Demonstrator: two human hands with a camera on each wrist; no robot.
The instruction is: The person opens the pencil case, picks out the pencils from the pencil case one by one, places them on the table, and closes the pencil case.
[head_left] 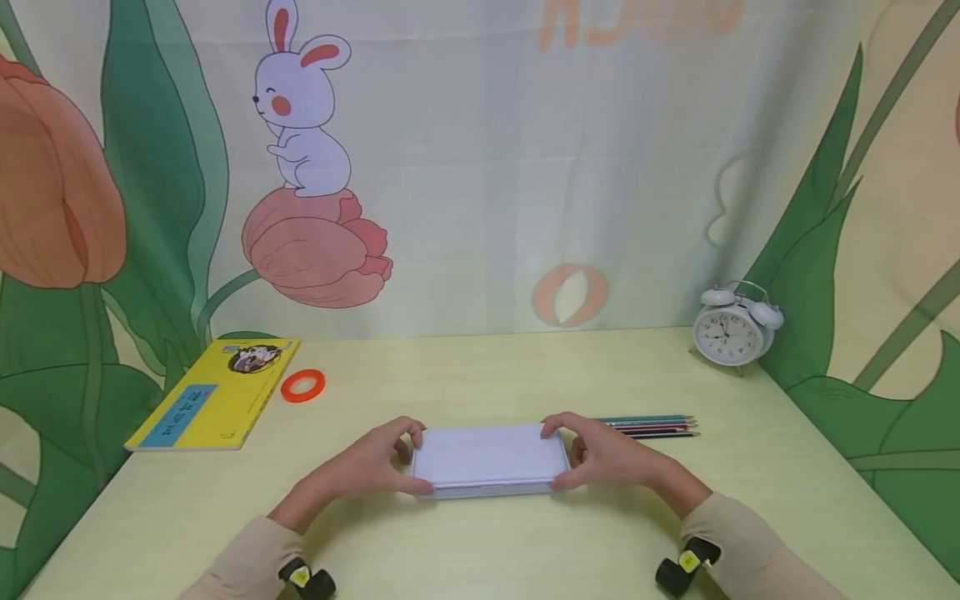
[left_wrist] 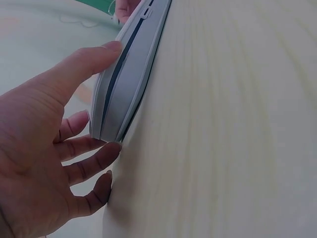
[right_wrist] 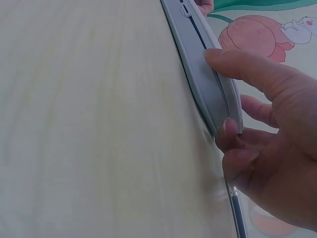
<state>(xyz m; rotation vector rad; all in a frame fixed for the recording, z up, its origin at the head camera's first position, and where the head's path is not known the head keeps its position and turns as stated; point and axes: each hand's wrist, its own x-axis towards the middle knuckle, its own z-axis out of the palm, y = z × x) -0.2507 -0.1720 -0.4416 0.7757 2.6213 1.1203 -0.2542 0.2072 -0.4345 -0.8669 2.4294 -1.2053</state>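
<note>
A flat white pencil case [head_left: 491, 457] lies on the table in front of me, its long side facing me. A dark seam runs along its side, with a small clasp at the middle. My left hand [head_left: 378, 458] grips its left end, thumb at the front edge and fingers curled round the end. The right hand [head_left: 611, 454] holds the right end in the same way. In the left wrist view the thumb of the left hand [left_wrist: 44, 134] presses beside the seam. In the right wrist view the right hand [right_wrist: 277, 119] has its thumb on the seam too.
Several pencils [head_left: 656, 427] lie behind my right hand. A yellow book [head_left: 217, 396] and an orange-red tape roll [head_left: 303, 386] are at the left. A white alarm clock [head_left: 731, 329] stands at the back right, before a printed curtain [head_left: 465, 167].
</note>
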